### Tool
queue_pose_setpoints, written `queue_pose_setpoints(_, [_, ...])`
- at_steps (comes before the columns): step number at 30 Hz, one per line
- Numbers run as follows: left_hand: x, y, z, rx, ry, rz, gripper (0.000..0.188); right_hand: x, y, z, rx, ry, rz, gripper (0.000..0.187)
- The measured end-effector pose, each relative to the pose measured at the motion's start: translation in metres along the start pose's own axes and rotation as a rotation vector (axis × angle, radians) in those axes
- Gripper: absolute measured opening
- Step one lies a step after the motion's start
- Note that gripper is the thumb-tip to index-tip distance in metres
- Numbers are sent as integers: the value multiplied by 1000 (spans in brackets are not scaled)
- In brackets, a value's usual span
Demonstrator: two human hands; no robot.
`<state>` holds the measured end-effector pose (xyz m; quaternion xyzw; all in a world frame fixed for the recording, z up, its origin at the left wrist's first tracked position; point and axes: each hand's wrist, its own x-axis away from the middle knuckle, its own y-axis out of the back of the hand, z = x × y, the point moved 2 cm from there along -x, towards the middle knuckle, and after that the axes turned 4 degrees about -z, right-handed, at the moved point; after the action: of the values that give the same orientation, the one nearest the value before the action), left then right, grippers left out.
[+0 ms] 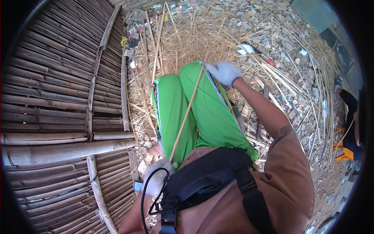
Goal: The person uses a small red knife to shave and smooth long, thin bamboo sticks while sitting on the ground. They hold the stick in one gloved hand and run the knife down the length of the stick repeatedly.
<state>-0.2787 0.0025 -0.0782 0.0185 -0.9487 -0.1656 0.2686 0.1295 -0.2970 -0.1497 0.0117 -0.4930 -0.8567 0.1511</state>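
Note:
A long thin bamboo strip point(189, 107) slants across my lap over green trousers point(208, 117). My left hand point(156, 177), in a pale work glove, is closed around its lower end beside my waist; a black cable partly covers this hand. Beyond my knees, my right hand point(225, 73), also gloved, pinches the strip close to its far end. The fingertips there are small and blurred against the straw, so the exact hold is hard to make out.
A bamboo slat wall point(50, 93) with thick poles stands close on my left. Straw-like shavings point(191, 43), loose bamboo strips point(157, 43) and rubble litter the ground ahead and right. At far right another person point(352, 117) sits on an orange chair point(343, 152).

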Motion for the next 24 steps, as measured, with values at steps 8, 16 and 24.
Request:
queue_pose_setpoints(8, [-174,-62,-110,268,-58,54,25,43,-3,25,166,137,75,92])
queue_pose_setpoints(16, [-186,-66,-121,75,-90,61,28,36,-7,13,142,115,76,88])
queue_pose_setpoints(24, [-117,-30,-93,66,7,44,30,36,-16,18,174,162,81,85])
